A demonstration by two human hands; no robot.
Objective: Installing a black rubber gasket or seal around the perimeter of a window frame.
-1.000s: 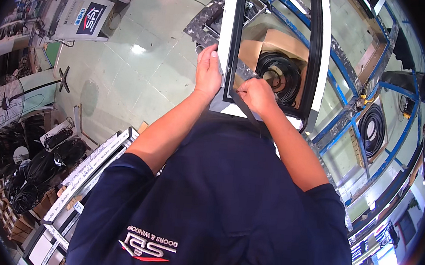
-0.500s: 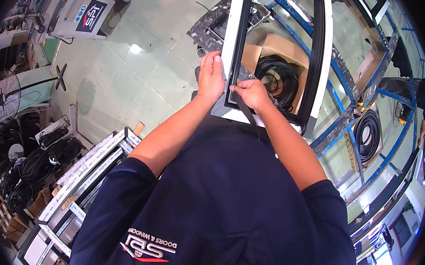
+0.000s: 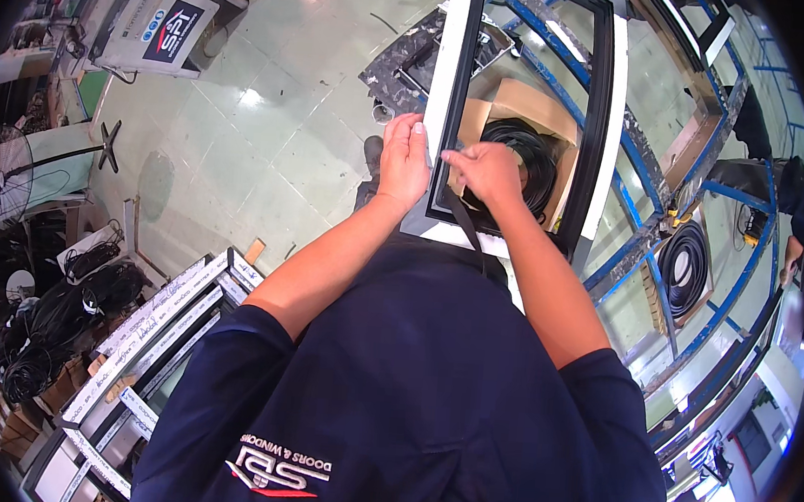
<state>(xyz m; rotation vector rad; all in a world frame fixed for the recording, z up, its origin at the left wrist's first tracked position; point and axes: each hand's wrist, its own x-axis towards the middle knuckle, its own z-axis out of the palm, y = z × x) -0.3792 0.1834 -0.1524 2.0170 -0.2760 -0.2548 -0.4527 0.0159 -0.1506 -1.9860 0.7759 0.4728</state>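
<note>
Window frame (image 3: 523, 120) is stood at 12 o'clock, steadied by the left hand (image 3: 403, 162) clamped on its white rail so black gasket strip (image 3: 460, 220), pinched by the right hand (image 3: 488, 171), gets pressed in.

A blue-painted steel rack (image 3: 646, 165) serves as the surface, its rails running diagonally under a white window frame (image 3: 452, 68) lined with black gasket, which lies flat across them. Below the rack, on the pale tiled floor (image 3: 270, 139), sits an open cardboard box (image 3: 515, 105) holding a coil of black rubber strip (image 3: 534, 162). A second black coil (image 3: 685, 266) rests further right. Stacked frame profiles (image 3: 160, 313) lie on the floor at left.
</note>
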